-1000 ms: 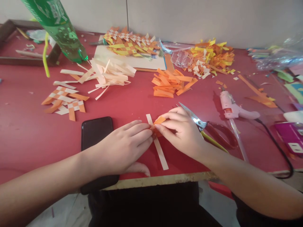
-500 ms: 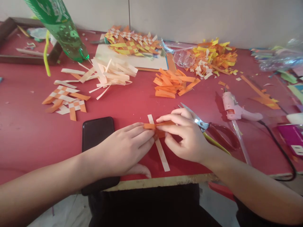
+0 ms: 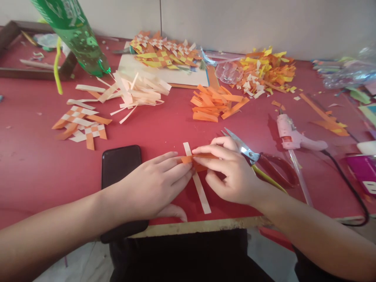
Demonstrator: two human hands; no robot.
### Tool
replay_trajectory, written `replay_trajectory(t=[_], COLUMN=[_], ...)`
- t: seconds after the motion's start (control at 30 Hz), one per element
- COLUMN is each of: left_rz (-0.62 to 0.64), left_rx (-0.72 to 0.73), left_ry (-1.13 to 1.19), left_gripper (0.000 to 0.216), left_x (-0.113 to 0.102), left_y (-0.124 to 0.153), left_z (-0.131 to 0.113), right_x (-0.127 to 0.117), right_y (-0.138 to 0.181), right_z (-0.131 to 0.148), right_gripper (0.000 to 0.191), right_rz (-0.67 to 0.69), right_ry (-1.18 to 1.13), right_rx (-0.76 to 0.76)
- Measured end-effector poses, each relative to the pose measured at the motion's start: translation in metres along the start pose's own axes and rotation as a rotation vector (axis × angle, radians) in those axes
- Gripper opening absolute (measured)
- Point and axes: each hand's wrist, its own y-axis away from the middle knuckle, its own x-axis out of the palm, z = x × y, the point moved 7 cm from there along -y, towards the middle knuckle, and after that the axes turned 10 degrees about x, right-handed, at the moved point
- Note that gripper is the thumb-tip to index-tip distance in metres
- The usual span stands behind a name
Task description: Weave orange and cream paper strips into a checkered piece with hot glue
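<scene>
A cream paper strip (image 3: 201, 192) lies on the red table, crossed near its upper part by orange paper strips (image 3: 187, 159). My left hand (image 3: 160, 180) lies flat with its fingertips on the crossing and its thumb stretched out toward the table edge. From the other side, my right hand (image 3: 229, 168) closes its fingers on an orange strip, whose right part runs beneath them. Its thumb is partly hidden, and so is how the strips overlap under both hands. Scissors (image 3: 249, 153) with their blades apart lie just behind my right hand.
A black phone (image 3: 121, 166) lies partly under my left forearm. Cream strips (image 3: 138, 92), orange strips (image 3: 216, 102) and woven pieces (image 3: 79, 119) are further back. A pink glue gun (image 3: 290, 133) with a cord stands at right; a green bottle (image 3: 84, 43) is back left.
The free left end of the orange strip has tilted slightly and shows less beyond my left fingertips. My right fingers have shifted a little to the left.
</scene>
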Motion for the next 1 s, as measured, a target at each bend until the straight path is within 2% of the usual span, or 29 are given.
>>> replay_trajectory(t=[0.37,0.6,1.0], left_rz=[-0.017,0.011,0.009], left_rx=[-0.001,-0.007,0.005], left_ry=[0.055,0.001,-0.002], left_gripper=[0.072,0.079,0.078], left_x=[-0.0023,0.0002,-0.0003], left_y=[-0.0012,-0.0001,0.0023], left_z=[0.0003,0.0009,-0.002], right_x=[0.0019,-0.0039,0.004], right_y=[0.0017,0.002,0.0033], right_z=[0.0041,0.0,0.0029], right_gripper=[0.045,0.03,0.041], right_rz=[0.045,-0.047,0.027], right_ry=[-0.034,0.065,0.033], right_rx=[-0.011,0.012,-0.029])
